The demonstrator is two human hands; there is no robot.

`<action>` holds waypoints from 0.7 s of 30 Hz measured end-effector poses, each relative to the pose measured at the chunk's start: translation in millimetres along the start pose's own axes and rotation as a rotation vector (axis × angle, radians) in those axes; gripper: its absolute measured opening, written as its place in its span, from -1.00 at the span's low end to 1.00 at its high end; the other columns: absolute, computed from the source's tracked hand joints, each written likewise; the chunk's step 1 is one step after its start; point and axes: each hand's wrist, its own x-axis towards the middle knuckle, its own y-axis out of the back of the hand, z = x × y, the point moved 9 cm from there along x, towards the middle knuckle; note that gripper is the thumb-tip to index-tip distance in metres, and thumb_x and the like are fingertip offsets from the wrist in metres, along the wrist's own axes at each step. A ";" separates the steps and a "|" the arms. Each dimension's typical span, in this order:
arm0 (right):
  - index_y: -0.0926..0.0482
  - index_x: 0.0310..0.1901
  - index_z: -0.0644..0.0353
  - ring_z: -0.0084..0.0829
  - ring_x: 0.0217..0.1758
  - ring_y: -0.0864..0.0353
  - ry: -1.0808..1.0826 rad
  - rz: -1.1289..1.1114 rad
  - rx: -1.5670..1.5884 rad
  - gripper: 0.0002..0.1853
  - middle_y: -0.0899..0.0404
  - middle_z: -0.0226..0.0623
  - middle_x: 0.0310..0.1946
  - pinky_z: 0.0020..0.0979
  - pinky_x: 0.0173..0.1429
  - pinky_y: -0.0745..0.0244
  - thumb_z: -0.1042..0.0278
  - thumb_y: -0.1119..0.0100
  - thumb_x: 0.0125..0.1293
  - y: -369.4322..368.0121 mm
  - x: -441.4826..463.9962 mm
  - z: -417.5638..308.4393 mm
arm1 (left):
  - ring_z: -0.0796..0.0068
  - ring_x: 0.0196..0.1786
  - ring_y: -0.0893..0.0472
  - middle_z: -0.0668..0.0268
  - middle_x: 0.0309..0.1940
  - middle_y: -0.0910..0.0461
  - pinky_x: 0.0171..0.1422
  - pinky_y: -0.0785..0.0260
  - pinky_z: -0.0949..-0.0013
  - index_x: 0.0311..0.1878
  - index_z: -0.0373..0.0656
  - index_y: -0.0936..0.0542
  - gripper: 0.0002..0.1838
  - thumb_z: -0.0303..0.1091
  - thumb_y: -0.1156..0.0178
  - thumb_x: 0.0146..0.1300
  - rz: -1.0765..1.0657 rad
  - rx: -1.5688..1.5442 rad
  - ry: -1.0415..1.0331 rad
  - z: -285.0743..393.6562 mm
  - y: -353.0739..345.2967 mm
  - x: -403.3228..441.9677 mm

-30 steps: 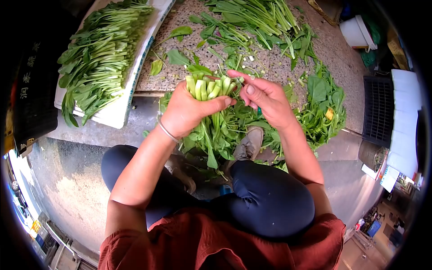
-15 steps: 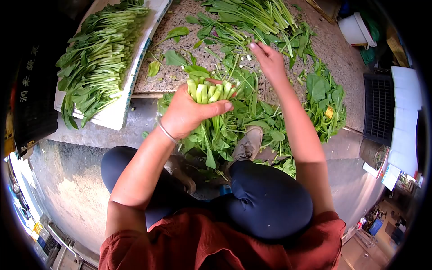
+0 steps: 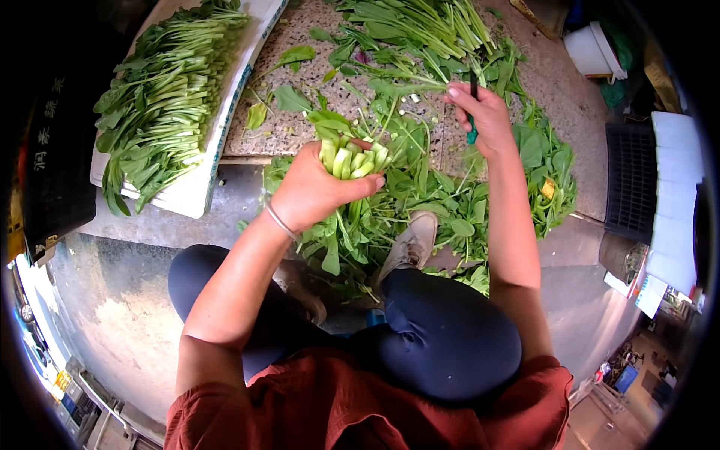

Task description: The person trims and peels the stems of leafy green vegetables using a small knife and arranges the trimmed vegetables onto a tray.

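My left hand, with a bangle at the wrist, is closed around a bunch of leafy greens. The cut pale stem ends point up and the leaves hang below. To the right, my right hand is closed on a small knife with a green handle and a dark blade pointing away from me. Its thumb and fingertips also pinch the stem end of a leafy green stalk, whose leaves trail left. Just beyond lies a pile of long-stemmed greens.
At left, a white foam board carries neatly laid bunches of greens. Loose leaves cover the slab's near edge around my shoe. A white bucket and a black crate stand at right.
My right hand has drawn back to the right from the pile, pulling a stalk along. The knife in it has come into view. The left hand's bunch has tilted slightly.
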 end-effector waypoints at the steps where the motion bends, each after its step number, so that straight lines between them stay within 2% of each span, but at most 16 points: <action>1: -0.60 -0.29 0.29 -0.67 -0.54 -0.43 -0.090 -0.061 0.223 -0.77 -0.59 -0.42 -0.46 -0.65 -0.49 -0.32 0.31 -0.30 0.08 -2.9 -8.1 5.7 | 0.55 -0.24 -0.57 0.30 -0.26 -0.59 -0.08 -0.43 0.50 -0.13 -0.31 -0.49 -0.66 -0.58 -0.29 -0.03 -0.006 0.072 0.005 3.9 -1.9 -0.6; 2: -0.60 -0.29 0.29 -0.67 -0.54 -0.43 -0.089 -0.062 0.221 -0.77 -0.59 -0.42 -0.46 -0.65 -0.49 -0.32 0.31 -0.30 0.08 -3.5 -12.2 10.7 | 0.54 -0.22 -0.58 0.29 -0.24 -0.60 -0.07 -0.43 0.50 -0.16 -0.31 -0.50 -0.67 -0.55 -0.31 -0.05 -0.012 0.145 0.010 6.7 -4.0 -1.4; 4: -0.59 -0.26 0.28 -0.70 -0.57 -0.41 0.039 0.109 -0.325 -0.74 -0.59 -0.41 -0.48 -0.66 -0.52 -0.29 0.30 -0.31 0.07 1.3 -21.8 3.1 | 0.54 -0.21 -0.58 0.29 -0.22 -0.60 -0.06 -0.42 0.49 -0.19 -0.29 -0.52 -0.68 -0.52 -0.32 -0.07 0.003 0.217 0.002 11.1 -6.5 -3.1; 6: -0.58 -0.28 0.26 -0.72 -0.59 -0.38 -0.011 0.031 -0.198 -0.75 -0.57 -0.41 -0.51 -0.67 -0.56 -0.26 0.29 -0.32 0.06 -14.8 -35.6 3.3 | 0.54 -0.19 -0.58 0.28 -0.21 -0.60 -0.05 -0.42 0.49 -0.22 -0.27 -0.54 -0.70 -0.49 -0.32 -0.08 0.018 0.291 0.001 4.8 -4.9 -1.5; 8: -0.56 -0.35 0.24 -0.73 -0.62 -0.36 -0.055 -0.151 -0.050 -0.77 -0.56 -0.43 -0.54 -0.68 -0.58 -0.23 0.27 -0.32 0.07 -48.3 -48.3 2.9 | 0.58 -0.18 -0.57 0.32 -0.22 -0.61 -0.05 -0.40 0.49 -0.25 -0.23 -0.56 -0.72 -0.44 -0.33 -0.10 0.077 0.462 -0.569 34.1 -8.7 -6.2; 9: -0.56 -0.35 0.24 -0.73 -0.62 -0.36 -0.054 -0.150 -0.051 -0.77 -0.56 -0.43 -0.54 -0.68 -0.58 -0.23 0.27 -0.32 0.07 -57.0 -52.4 2.8 | 0.58 -0.18 -0.57 0.32 -0.22 -0.61 -0.05 -0.40 0.49 -0.25 -0.23 -0.56 -0.72 -0.44 -0.33 -0.10 0.077 0.462 -0.570 34.7 -9.3 -6.1; 11: -0.53 -0.42 0.22 -0.74 -0.64 -0.34 0.003 -0.300 -0.078 -0.78 -0.54 -0.44 -0.56 -0.69 -0.58 -0.22 0.25 -0.31 0.10 -87.1 -61.9 -0.8 | 0.58 -0.16 -0.56 0.31 -0.20 -0.59 -0.04 -0.40 0.50 -0.20 -0.26 -0.55 -0.68 -0.44 -0.32 -0.08 0.054 0.481 -0.529 32.5 -11.4 -5.5; 12: -0.53 -0.42 0.22 -0.74 -0.64 -0.34 0.003 -0.301 -0.076 -0.78 -0.54 -0.44 -0.56 -0.69 -0.58 -0.22 0.25 -0.31 0.10 -93.2 -64.8 -2.3 | 0.58 -0.16 -0.56 0.31 -0.20 -0.59 -0.04 -0.40 0.50 -0.20 -0.26 -0.55 -0.68 -0.44 -0.32 -0.08 0.054 0.482 -0.528 36.8 -12.6 -8.0; 14: -0.52 -0.44 0.21 -0.74 -0.65 -0.33 -0.049 -0.342 0.076 -0.80 -0.52 -0.46 -0.58 -0.68 -0.60 -0.21 0.27 -0.27 0.14 -103.7 -70.6 -4.1 | 0.53 -0.14 -0.56 0.26 -0.16 -0.57 -0.04 -0.40 0.49 -0.16 -0.32 -0.52 -0.66 -0.48 -0.31 -0.07 0.004 0.186 -0.076 9.7 -10.4 -1.0; 15: -0.53 -0.41 0.22 -0.74 -0.64 -0.29 0.005 -0.350 0.016 -0.76 -0.49 -0.49 -0.59 -0.67 -0.59 -0.18 0.20 -0.18 0.21 -104.7 -71.4 -7.0 | 0.53 -0.14 -0.56 0.26 -0.16 -0.57 -0.04 -0.40 0.49 -0.16 -0.32 -0.52 -0.66 -0.48 -0.31 -0.07 0.001 0.185 -0.076 8.7 -9.7 -0.1; 16: -0.53 -0.41 0.22 -0.74 -0.64 -0.29 0.005 -0.349 0.015 -0.76 -0.49 -0.49 -0.59 -0.67 -0.59 -0.18 0.20 -0.18 0.21 -103.8 -73.2 -8.1 | 0.49 -0.13 -0.56 0.24 -0.14 -0.56 -0.04 -0.41 0.48 -0.13 -0.33 -0.50 -0.64 -0.51 -0.29 -0.05 0.017 0.142 -0.029 2.4 -5.1 1.3; 18: -0.53 -0.36 0.22 -0.73 -0.60 -0.26 -0.061 -0.346 0.065 -0.71 -0.45 -0.50 -0.57 -0.67 -0.55 -0.15 0.13 -0.06 0.30 -102.5 -78.3 -7.7 | 0.46 -0.13 -0.56 0.23 -0.13 -0.55 -0.05 -0.42 0.46 -0.09 -0.34 -0.47 -0.63 -0.54 -0.27 -0.03 0.035 0.098 0.018 -6.9 1.4 3.9; 19: -0.53 -0.36 0.22 -0.73 -0.60 -0.26 -0.061 -0.347 0.063 -0.71 -0.45 -0.50 -0.57 -0.67 -0.55 -0.15 0.13 -0.06 0.30 -103.6 -79.5 -8.3 | 0.44 -0.14 -0.57 0.23 -0.14 -0.55 -0.06 -0.43 0.45 -0.06 -0.33 -0.46 -0.62 -0.57 -0.25 -0.01 0.045 0.001 0.002 -8.8 3.6 5.5; 21: -0.53 -0.20 0.24 -0.72 -0.55 -0.24 0.029 -0.356 0.207 -0.67 -0.41 -0.50 -0.54 -0.69 -0.49 -0.13 0.11 0.04 0.35 -105.7 -81.4 -19.1 | 0.38 -0.16 -0.57 0.25 -0.18 -0.55 -0.07 -0.44 0.39 -0.01 -0.30 -0.43 -0.59 -0.62 -0.20 0.01 0.014 -0.245 -0.004 -6.3 0.5 4.9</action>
